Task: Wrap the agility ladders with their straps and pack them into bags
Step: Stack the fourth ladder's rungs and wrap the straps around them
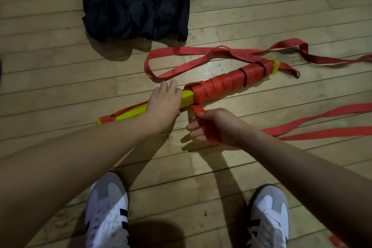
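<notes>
I'm pinning the stiff yellow ladder bundle on the floor with my left hand, fingers curling round it, while my right hand is gripping the limp red strap just beside the wraps, pulling it snug.
</notes>
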The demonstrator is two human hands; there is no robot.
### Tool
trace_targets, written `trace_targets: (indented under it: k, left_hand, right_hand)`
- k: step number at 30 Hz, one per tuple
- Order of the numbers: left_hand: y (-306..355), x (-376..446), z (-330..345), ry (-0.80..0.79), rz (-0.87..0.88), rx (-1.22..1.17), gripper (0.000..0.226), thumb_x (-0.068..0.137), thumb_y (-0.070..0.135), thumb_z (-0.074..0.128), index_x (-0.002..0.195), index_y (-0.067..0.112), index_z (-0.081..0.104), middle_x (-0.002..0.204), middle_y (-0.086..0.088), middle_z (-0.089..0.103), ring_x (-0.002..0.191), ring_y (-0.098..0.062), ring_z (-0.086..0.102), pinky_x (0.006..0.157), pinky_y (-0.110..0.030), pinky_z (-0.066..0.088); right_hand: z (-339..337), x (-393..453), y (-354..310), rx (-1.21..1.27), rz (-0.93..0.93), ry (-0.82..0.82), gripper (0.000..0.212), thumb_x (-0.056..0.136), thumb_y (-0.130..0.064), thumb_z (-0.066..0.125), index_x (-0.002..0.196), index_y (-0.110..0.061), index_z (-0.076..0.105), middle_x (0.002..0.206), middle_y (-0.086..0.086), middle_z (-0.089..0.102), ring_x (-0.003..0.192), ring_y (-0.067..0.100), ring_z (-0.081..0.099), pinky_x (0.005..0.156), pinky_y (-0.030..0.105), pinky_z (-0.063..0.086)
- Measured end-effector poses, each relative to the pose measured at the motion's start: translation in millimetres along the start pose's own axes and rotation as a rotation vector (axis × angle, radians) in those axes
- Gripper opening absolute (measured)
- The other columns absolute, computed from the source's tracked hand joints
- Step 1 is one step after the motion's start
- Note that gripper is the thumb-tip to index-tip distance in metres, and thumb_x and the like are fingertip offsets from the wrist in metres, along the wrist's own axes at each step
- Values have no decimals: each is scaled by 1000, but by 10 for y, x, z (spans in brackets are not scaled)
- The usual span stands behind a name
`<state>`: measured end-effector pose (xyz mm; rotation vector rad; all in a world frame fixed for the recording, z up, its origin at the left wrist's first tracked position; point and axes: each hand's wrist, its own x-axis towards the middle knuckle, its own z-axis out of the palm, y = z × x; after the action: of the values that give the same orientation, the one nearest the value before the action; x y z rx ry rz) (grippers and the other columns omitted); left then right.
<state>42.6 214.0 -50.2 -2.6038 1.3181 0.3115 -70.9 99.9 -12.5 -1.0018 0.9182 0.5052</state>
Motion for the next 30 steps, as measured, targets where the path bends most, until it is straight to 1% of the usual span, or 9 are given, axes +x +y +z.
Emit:
trace_targets:
  k: [3,5,8,10,13,17,21,25,30]
  left_hand:
    - [-7,-177,82,58,81,-54,63,93,47,50,139,6,35,138,-15,33,123,-31,36,101,-39,34]
    - [-8,-318,140,74,130,-84,58,95,43,46,140,7,38,137,-19,37,123,-35,38,102,-43,33]
    - [34,-431,201,88,191,-95,50,90,32,59,133,8,49,128,-25,48,111,-42,52,93,-47,43]
    - [89,-457,160,-2,148,-167,46,91,29,56,134,15,44,125,-20,48,108,-39,53,84,-41,44]
    - [164,-450,112,-74,111,-148,40,97,31,46,133,22,33,114,-10,51,106,-32,53,71,-34,31]
    - [212,-366,70,-86,26,-187,51,96,31,52,138,17,26,116,-10,52,105,-31,55,67,-33,33]
    - [209,-250,10,-76,-6,-223,43,96,31,54,127,12,32,112,-10,54,98,-29,56,64,-35,37]
    - [219,-162,-40,-104,-58,-259,47,93,30,57,128,11,32,112,-9,55,98,-28,57,67,-36,41]
    - [204,-60,-55,-92,-69,-129,53,89,22,61,131,8,31,117,-11,53,105,-29,54,67,-35,37]
  right_hand:
    - [-9,26,44,-5,1,20,20,102,-12,39,102,-2,57,82,13,69,64,20,67,61,29,55]
    - [-20,27,78,-39,-11,22,20,102,-10,39,103,-2,58,81,12,68,65,19,67,63,29,53]
    - [-39,9,154,-103,-35,16,21,101,-5,38,95,-3,58,78,11,67,66,19,66,64,29,52]
    - [-54,5,226,-133,-48,35,21,101,-4,39,92,-4,58,76,11,68,64,18,67,63,28,52]
    - [-82,1,297,-142,-56,69,17,100,-3,43,90,-2,57,70,11,68,56,17,66,54,24,54]
    - [-97,-15,302,-162,-79,119,16,98,0,44,89,1,57,68,14,66,53,19,64,52,24,54]
    - [-104,-27,236,-162,-110,171,14,97,2,43,93,3,57,73,18,65,57,22,62,51,24,54]
    - [-126,-42,176,-192,-120,169,15,98,0,44,100,6,58,77,19,68,57,20,65,51,23,52]
    - [-121,-50,99,-212,-113,114,16,98,-3,47,100,8,59,81,19,69,61,20,67,54,22,54]
